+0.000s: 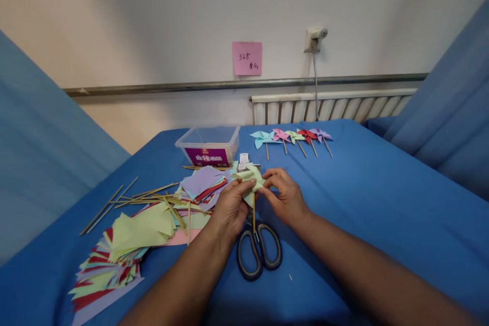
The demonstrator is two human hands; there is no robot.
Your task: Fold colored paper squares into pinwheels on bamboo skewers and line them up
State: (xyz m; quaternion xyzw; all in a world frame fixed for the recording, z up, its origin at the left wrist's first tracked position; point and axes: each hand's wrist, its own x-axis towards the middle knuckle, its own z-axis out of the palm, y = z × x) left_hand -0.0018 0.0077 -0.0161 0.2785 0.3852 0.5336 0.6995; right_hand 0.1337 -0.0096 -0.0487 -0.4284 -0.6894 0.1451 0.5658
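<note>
A pale yellow-green paper pinwheel (pixel 250 175) on a thin wooden stick (pixel 254 214) is between my hands, above the table. My left hand (pixel 234 206) grips it from the left, thumb lying over the paper. From the other side my right hand (pixel 284 196) pinches the paper's right edge with thumb and fingers. Below the pinwheel, dark-handled scissors (pixel 260 254) lie on the blue cloth, their blades largely hidden behind the stick and left hand. Small white boxes (pixel 244 159) stand just behind the paper.
Finished pinwheels (pixel 298 136) lie in a row at the back right. A clear plastic box (pixel 208 145) stands at the back left. Loose wooden sticks (pixel 153 196) and stacks of coloured paper (pixel 143 226) spread over the left side. Blue curtains (pixel 42 112) hang at both sides.
</note>
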